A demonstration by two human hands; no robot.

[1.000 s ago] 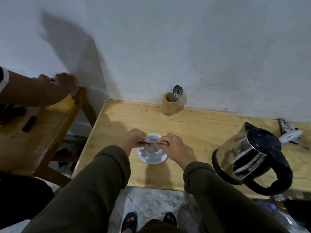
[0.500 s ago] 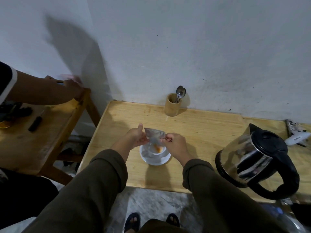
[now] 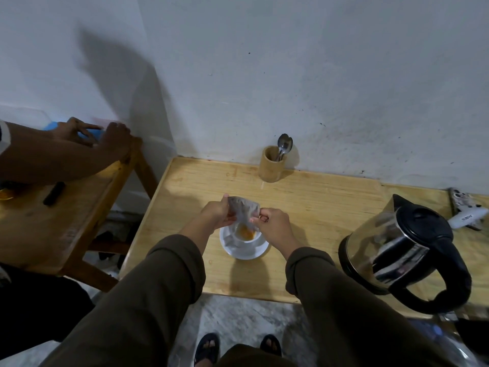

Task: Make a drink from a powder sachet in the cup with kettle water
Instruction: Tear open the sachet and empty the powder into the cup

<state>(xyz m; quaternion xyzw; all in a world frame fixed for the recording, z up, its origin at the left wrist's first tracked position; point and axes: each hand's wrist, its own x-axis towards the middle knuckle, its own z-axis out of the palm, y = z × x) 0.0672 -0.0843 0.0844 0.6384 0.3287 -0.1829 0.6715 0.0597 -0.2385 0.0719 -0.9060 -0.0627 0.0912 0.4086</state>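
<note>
Two feet in dark sandals (image 3: 209, 348) stand on the mottled floor just below; above them two olive sleeves reach forward; one sachet (image 3: 243, 211) is pinched between the two hands, the left hand (image 3: 217, 214) closed on its left edge and the right hand (image 3: 272, 223) closed on its right edge, tilted mouth-down; directly beneath it sits one white cup (image 3: 244, 237) on one white saucer (image 3: 246, 251), orange powder showing in the cup; the sachet's lower end hangs right over the cup's rim, between the two hands. One steel kettle (image 3: 402, 250) with a black lid and handle stands well to the right on the pale wooden worktop (image 3: 317, 202); past it lie a small white toy aeroplane (image 3: 467, 217) and a patterned phone-like slab (image 3: 457, 200); at the back, against the wall, one bamboo holder (image 3: 272, 168) carries two spoons (image 3: 284, 144). To the left a second, darker wooden table (image 3: 53, 221) has another person's two hands (image 3: 92, 133) on its far corner; the wall is plain grey-white, scuffed.
</note>
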